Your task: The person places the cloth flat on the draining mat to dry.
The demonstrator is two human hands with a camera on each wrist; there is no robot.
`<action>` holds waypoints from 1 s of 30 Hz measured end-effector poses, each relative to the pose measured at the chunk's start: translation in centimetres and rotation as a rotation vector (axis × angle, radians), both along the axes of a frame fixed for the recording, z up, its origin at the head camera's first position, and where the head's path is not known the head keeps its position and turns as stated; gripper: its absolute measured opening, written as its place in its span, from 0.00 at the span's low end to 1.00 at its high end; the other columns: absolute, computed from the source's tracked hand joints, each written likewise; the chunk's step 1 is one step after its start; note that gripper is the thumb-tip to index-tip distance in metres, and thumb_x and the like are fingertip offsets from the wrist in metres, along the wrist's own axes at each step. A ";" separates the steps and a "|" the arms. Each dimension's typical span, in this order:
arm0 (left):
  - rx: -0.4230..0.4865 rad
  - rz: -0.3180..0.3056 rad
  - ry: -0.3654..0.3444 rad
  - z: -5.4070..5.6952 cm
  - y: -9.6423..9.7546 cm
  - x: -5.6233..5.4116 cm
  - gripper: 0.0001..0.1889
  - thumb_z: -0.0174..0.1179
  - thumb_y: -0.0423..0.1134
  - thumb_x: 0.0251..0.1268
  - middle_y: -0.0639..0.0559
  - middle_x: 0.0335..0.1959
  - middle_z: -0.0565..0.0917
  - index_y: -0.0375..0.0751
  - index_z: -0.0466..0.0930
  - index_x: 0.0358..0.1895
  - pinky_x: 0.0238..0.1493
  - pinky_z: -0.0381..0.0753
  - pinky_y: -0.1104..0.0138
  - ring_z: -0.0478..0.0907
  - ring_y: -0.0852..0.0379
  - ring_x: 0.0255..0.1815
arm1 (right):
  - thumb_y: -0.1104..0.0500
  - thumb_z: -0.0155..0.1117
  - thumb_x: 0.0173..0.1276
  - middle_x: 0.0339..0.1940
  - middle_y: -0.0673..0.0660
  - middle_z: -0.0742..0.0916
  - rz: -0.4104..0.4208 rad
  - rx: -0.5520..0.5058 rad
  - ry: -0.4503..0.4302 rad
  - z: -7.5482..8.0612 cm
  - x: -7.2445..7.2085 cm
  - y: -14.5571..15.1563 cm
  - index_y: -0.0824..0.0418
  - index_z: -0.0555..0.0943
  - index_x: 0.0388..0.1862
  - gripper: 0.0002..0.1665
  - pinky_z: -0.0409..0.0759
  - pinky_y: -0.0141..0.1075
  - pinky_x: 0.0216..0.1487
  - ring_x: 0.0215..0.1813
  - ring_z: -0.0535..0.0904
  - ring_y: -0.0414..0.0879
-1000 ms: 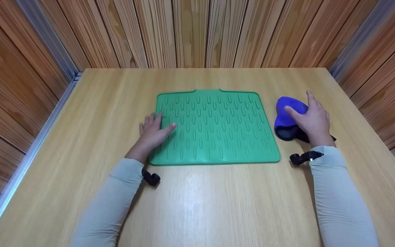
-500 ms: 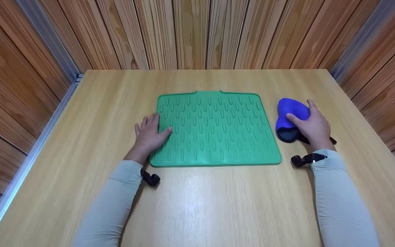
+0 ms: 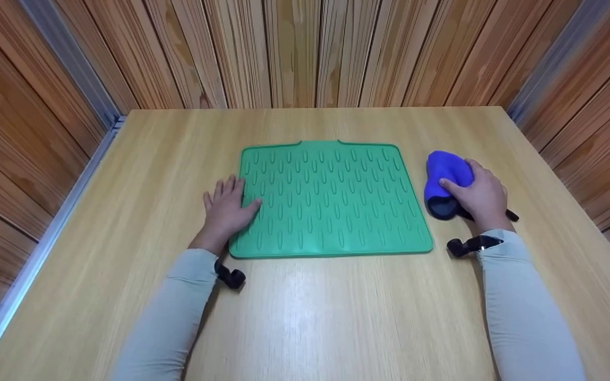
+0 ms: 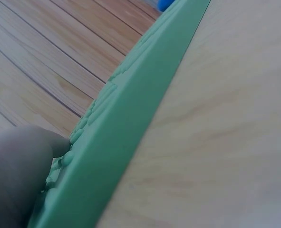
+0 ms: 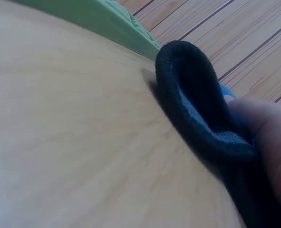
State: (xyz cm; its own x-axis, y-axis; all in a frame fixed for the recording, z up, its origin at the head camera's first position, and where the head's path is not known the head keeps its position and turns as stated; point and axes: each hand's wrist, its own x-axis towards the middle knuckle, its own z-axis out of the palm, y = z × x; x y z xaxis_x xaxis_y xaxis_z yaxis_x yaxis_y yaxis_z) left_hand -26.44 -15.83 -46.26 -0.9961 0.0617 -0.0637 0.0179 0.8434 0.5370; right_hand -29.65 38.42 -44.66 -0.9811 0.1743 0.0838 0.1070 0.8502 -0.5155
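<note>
A green silicone mat (image 3: 331,201) with raised oval ridges lies flat at the middle of the table. Fingers spread, my left hand (image 3: 225,209) rests over its left edge, with the thumb on the ridged surface. In the left wrist view, the thumb (image 4: 21,161) touches the mat's ridges beside its thick rim (image 4: 126,118). To the right of the mat lies a soft blue cloth piece with a black opening (image 3: 445,169). My right hand (image 3: 480,196) grips its right side, thumb on top and fingers bent over the far side. The right wrist view shows its thick, dark folded rim (image 5: 176,107).
The light wooden table (image 3: 305,312) reaches back to a wood-plank wall (image 3: 289,53). A black strap end (image 3: 512,215) sticks out from under the right hand. Both wrists wear small black cameras.
My right hand has come down onto the blue cloth piece, and its fingers have bent around it. My left hand has slid slightly left and toward me along the mat's edge.
</note>
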 end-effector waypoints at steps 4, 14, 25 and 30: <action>-0.009 -0.005 0.000 -0.1 0.1 0.0 0.42 0.46 0.61 0.75 0.41 0.84 0.42 0.42 0.47 0.82 0.74 0.21 0.39 0.30 0.37 0.82 | 0.24 0.58 0.65 0.73 0.77 0.67 0.004 0.000 -0.002 0.1 0.1 0.0 0.61 0.54 0.82 0.61 0.51 0.70 0.68 0.71 0.60 0.75; -0.020 -0.005 0.010 -0.1 0.0 -0.1 0.41 0.46 0.60 0.75 0.40 0.83 0.43 0.41 0.48 0.82 0.74 0.22 0.39 0.31 0.37 0.82 | 0.33 0.55 0.72 0.70 0.74 0.73 -0.002 -0.014 0.043 0.3 0.1 0.0 0.65 0.64 0.77 0.48 0.58 0.67 0.68 0.69 0.66 0.73; -0.022 -0.004 0.013 0.3 0.0 0.0 0.41 0.46 0.59 0.76 0.39 0.83 0.43 0.40 0.48 0.82 0.74 0.21 0.39 0.31 0.36 0.82 | 0.37 0.52 0.75 0.69 0.72 0.75 -0.044 -0.018 0.062 0.5 0.1 -0.1 0.63 0.69 0.75 0.40 0.63 0.65 0.68 0.69 0.69 0.72; -0.020 -0.005 0.007 0.2 0.1 0.0 0.41 0.46 0.60 0.75 0.40 0.83 0.42 0.41 0.48 0.82 0.74 0.21 0.39 0.30 0.37 0.82 | 0.37 0.51 0.76 0.69 0.72 0.75 -0.046 -0.034 0.067 1.0 0.3 0.0 0.63 0.69 0.74 0.40 0.63 0.65 0.68 0.69 0.69 0.72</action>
